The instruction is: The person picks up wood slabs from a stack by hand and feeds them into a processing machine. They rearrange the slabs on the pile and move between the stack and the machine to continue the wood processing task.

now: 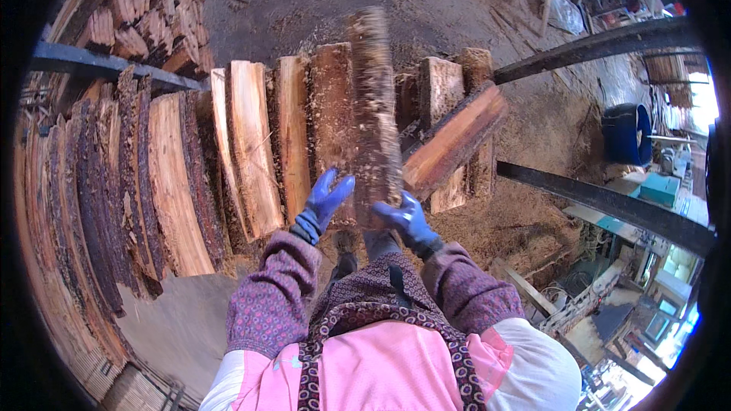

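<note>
A long rough wooden slab (371, 99), bark-covered and smeared by motion, points away from me over the other pieces. My right hand (410, 221), in a blue glove, grips its near end from the right side, the thumb lying across the top. Just left of the slab is my left hand (327, 196), gloved too, with thumb and fingers apart and nothing in them. Beneath the left fingertips lies a brown, sawdust-covered slab (332, 106). To the right, a reddish split piece (455, 137) rests at a slant across others.
Pale split slabs (253, 148) and dark bark-edged ones (179, 183) stand in a row leftward. Dark metal bars (601, 202) jut out at the right. Stacked firewood (145, 4) fills the far left. A blue barrel (627, 133) and machinery (594, 297) are at the right.
</note>
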Demonstrator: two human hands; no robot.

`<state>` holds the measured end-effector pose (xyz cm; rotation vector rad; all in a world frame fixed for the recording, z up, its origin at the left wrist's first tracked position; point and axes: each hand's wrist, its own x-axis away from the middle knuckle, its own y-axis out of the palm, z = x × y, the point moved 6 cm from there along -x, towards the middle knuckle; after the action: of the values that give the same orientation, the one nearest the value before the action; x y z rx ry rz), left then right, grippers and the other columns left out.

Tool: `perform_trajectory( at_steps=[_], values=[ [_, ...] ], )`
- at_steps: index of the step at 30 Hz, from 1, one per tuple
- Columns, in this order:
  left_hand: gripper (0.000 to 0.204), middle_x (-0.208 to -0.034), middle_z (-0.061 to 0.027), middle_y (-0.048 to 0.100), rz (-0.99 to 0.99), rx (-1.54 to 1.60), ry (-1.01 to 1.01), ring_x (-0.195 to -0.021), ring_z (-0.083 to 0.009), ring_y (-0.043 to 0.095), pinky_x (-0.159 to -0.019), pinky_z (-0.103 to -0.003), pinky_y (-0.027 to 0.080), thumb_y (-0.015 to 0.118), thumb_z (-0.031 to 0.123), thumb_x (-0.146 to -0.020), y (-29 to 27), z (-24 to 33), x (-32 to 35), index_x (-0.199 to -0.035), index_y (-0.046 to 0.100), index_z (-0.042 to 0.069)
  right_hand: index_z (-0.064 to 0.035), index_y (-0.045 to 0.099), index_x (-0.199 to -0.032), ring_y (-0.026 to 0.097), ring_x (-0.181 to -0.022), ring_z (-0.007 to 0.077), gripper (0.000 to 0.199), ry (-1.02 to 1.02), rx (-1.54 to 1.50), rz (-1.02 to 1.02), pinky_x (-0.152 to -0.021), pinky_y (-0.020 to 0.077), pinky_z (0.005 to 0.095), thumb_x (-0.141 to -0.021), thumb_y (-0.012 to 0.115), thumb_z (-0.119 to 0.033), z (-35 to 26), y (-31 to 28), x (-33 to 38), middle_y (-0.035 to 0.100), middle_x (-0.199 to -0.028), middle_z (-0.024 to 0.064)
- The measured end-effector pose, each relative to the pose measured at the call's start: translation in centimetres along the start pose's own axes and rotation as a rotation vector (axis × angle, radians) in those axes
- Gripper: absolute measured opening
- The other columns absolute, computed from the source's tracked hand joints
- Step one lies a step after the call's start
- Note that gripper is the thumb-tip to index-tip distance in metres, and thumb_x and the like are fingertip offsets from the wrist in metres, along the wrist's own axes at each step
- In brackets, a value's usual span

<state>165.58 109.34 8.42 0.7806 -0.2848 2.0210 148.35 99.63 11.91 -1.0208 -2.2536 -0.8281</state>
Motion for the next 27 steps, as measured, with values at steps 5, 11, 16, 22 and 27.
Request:
perform_trajectory(
  at_steps=[5, 11, 16, 22, 27],
  values=[
    [0.05, -0.122, -0.0098, 0.057, -0.039, 0.076, -0.104, -0.108, -0.017, 0.058, -0.09, -0.031, 0.049, 0.064, 0.02, -0.09, -1.6, -4.6, 3.1, -0.132, 0.047, 0.0, -0.006, 0.054, -0.123, 0.062, -0.085, 0.018, 0.048, 0.085, -0.107, 0.205, -0.077, 0.0523, 0.0343, -0.084, 0.071, -0.029, 0.9, -8.3, -0.2, 0.063, -0.105, 0.0083],
    [0.056, -0.11, -0.0087, 0.06, 0.088, 0.066, -0.143, -0.095, -0.0152, 0.058, -0.082, -0.029, 0.049, 0.07, 0.025, -0.087, -7.0, -9.6, 6.7, -0.13, 0.048, -0.003, -0.0154, 0.055, -0.124, 0.063, -0.084, 0.02, 0.052, 0.285, 0.196, -0.015, -0.075, 0.0493, 0.0371, -0.087, 0.059, -0.052, 17.5, -11.5, -0.2, 0.065, -0.105, 0.0068],
    [0.05, -0.123, -0.0098, 0.056, 0.119, -0.103, -0.004, -0.113, -0.0194, 0.055, -0.095, -0.031, 0.046, 0.069, 0.019, -0.087, -8.4, -9.5, 4.9, -0.129, 0.05, 0.0, -0.0081, 0.053, -0.128, 0.061, -0.1, 0.023, 0.054, 0.335, -0.057, 0.083, -0.083, 0.0484, 0.0375, -0.09, 0.059, -0.047, 24.2, -9.0, -4.4, 0.059, -0.119, 0.01],
    [0.061, -0.122, -0.0178, 0.058, 0.197, -0.104, -0.015, -0.112, -0.0229, 0.056, -0.096, -0.032, 0.045, 0.073, 0.022, -0.084, -7.9, -10.1, 1.9, -0.131, 0.044, -0.004, 0.0131, 0.036, -0.135, 0.051, -0.122, 0.0274, 0.077, 0.18, 0.427, 0.085, -0.103, 0.0388, 0.0333, -0.088, 0.064, -0.041, 16.0, 0.4, -5.8, 0.047, -0.138, 0.0186],
    [0.063, -0.124, -0.0207, 0.056, 0.244, -0.062, -0.024, -0.112, -0.0241, 0.056, -0.097, -0.034, 0.044, 0.073, 0.023, -0.083, -7.5, -9.5, -1.4, -0.133, 0.044, -0.002, 0.0165, 0.043, -0.125, 0.057, -0.112, 0.0252, 0.061, 0.181, 0.134, -0.025, -0.097, 0.0445, 0.0346, -0.085, 0.071, -0.02, 19.4, -0.9, -8.4, 0.061, -0.119, 0.0161]
  ],
)
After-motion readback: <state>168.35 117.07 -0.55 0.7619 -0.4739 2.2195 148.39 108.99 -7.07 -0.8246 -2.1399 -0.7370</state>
